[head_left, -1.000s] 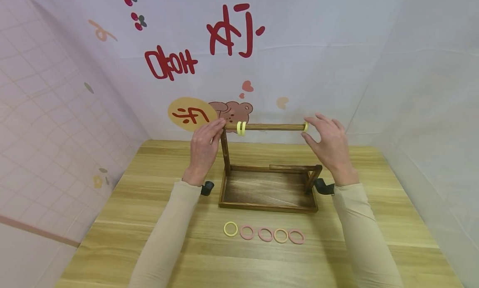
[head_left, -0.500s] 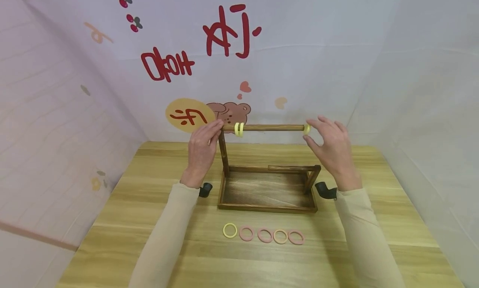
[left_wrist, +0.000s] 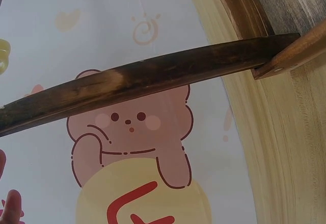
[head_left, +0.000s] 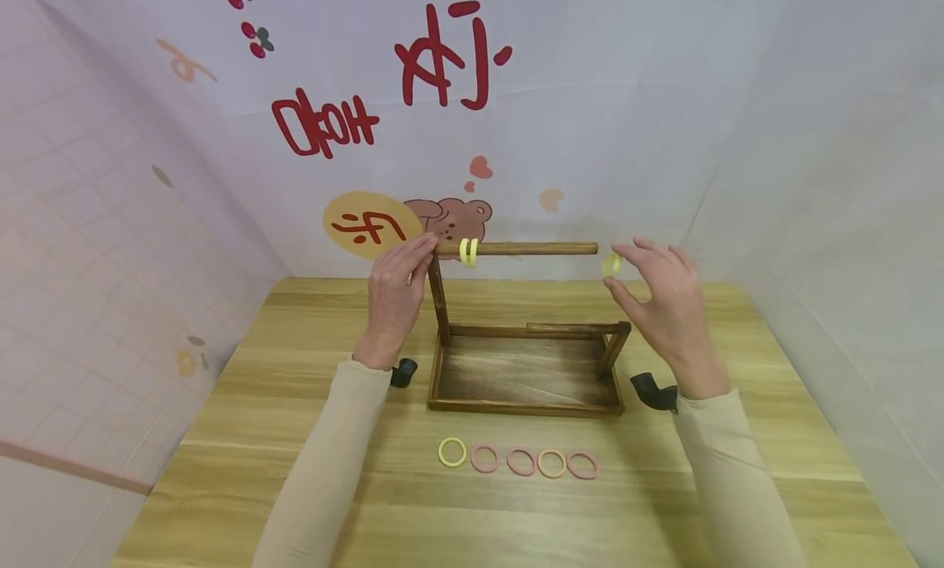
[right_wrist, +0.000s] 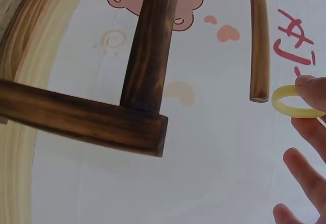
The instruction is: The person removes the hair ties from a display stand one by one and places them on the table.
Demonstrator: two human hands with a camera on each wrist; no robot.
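Note:
My right hand (head_left: 664, 302) pinches a yellow ring (head_left: 612, 264) between thumb and fingertips, just right of the upper rod's free end. In the right wrist view a small gap separates this ring (right_wrist: 291, 113) from the rod (right_wrist: 259, 46). At the rod's left end, my left hand (head_left: 394, 293) holds the top corner of the dark wooden rack (head_left: 439, 302); its thumb and index grip lies outside the left wrist view. Two yellow rings (head_left: 468, 252) hang side by side on the upper rod (head_left: 542, 247), close to my left fingers.
A row of loose rings lies in front of the rack: a yellow ring (head_left: 452, 452), pink rings (head_left: 484, 459) and an orange ring (head_left: 551, 464). A shorter, lower rod (head_left: 564, 329) juts left from the right post. Behind the wooden table (head_left: 295, 330) hangs a printed white cloth (head_left: 590, 125).
The pinched yellow ring has come off the upper rod's free end, as my right hand moved right and slightly down. My left hand keeps its place on the rack's corner.

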